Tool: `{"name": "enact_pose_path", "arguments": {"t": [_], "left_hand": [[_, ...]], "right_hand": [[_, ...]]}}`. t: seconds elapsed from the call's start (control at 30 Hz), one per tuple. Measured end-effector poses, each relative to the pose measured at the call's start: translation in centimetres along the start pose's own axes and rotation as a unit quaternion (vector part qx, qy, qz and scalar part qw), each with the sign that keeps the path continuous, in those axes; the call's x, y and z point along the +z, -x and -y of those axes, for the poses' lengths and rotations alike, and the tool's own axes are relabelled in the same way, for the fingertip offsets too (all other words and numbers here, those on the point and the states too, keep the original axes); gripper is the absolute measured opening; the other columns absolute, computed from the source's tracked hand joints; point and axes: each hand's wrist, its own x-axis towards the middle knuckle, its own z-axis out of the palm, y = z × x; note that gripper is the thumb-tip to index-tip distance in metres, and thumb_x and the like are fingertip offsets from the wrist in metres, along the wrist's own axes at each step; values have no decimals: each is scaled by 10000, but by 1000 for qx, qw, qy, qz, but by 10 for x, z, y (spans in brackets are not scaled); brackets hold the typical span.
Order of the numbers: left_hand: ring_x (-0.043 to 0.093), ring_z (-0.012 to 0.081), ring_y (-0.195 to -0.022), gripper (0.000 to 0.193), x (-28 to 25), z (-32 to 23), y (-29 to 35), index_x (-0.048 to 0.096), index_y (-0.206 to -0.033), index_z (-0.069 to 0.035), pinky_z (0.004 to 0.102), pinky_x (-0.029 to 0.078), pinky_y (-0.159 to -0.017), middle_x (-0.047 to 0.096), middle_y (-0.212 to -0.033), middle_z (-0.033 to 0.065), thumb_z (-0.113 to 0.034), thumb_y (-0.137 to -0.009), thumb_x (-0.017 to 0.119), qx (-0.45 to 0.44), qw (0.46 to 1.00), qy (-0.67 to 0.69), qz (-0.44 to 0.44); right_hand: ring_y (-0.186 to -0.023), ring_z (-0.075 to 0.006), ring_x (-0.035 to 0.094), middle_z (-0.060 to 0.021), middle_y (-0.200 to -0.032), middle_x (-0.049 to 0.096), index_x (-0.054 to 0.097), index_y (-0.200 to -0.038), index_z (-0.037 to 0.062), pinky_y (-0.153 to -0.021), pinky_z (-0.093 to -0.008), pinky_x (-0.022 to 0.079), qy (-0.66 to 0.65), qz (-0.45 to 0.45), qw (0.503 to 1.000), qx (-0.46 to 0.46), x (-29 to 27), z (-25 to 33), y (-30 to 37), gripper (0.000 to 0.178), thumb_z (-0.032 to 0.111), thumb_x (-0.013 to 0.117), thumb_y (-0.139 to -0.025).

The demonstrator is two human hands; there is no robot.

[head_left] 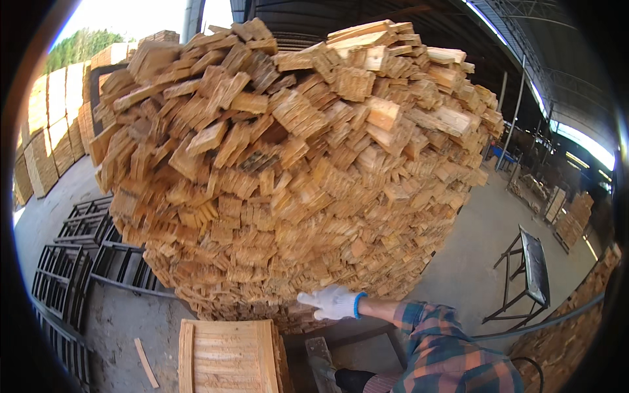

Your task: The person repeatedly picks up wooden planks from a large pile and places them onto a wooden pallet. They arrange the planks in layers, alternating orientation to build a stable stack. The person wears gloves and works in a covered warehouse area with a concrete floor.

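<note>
Plaid sleeve (pixel 452 354), orange and dark green, is closest to my remote viewpoint, entering at lower right and running up-left to a bare wrist. From it extends the right hand (pixel 335 302), in a white glove with a blue cuff (pixel 360 305). I note one finger stretched out to the left and nothing visible in its grasp; I read it as loose, not clenched. Left hand: out of my view, state cannot be told.

Wood pile (pixel 295 183): fills the middle of my view, short rough-cut pieces heaped at all angles. The glove is over its lower edge; I cannot tell whether they touch. Left of and below the glove I log a slatted wooden stack (pixel 229 357), upright strips along both sides.

Surroundings: black metal frames (pixel 60 272) at left on the grey floor (pixel 452 281), with a thin wood strip (pixel 146 363) lying nearby. Dark metal stand (pixel 534 265) to the right, well apart from the pile. Tall timber stacks (pixel 56 147) at upper left, sunlit.
</note>
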Motion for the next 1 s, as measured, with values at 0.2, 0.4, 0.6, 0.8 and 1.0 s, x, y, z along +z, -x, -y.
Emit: {"name": "enact_pose_path", "arguments": {"t": [0.2,0.4,0.6,0.8,1.0], "left_hand": [[515,245,-1263,518,-5,-275,-27,435,-1468,-37,376,441,-1074,517,-1430,179,-267,-1016,539,377,923,-42,-64],[522,392,-1301,724,37,-551,-19,443,-1449,3,453,431,-1073,497,-1430,267,-445,-920,653,638,765,61,-64],[494,341,-1341,810,67,-741,35,423,-1461,4,423,412,-1099,475,-1462,235,-425,-850,736,732,671,101,-51],[531,343,-1305,952,105,-847,48,328,-1513,-18,406,436,-1081,475,-1459,238,-513,-810,736,751,650,110,-33],[601,380,-1204,1084,154,-944,86,256,-1545,-64,425,502,-985,560,-1366,246,-598,-742,749,688,722,48,-52]], "right_hand": [[-540,-112,417,-65,-808,508,141,-1590,210,-405,-271,369,75,-276,951,120,-215,-81,74,773,439,561,-982],[-1311,-401,488,-208,-1533,375,119,-1585,255,-1128,-436,390,-43,-592,762,260,-405,-175,132,1030,412,772,-804],[-1251,-414,542,-275,-1381,519,160,-1575,133,-1053,-477,440,-61,-679,650,336,-536,-277,146,1125,469,827,-734],[-1260,-381,550,-244,-1429,483,90,-1586,132,-1012,-485,473,56,-525,745,408,-585,-303,135,1215,451,845,-689],[-1159,-372,626,-246,-1396,513,96,-1588,143,-942,-445,515,123,-538,728,407,-588,-316,108,1042,230,750,-781]]}}
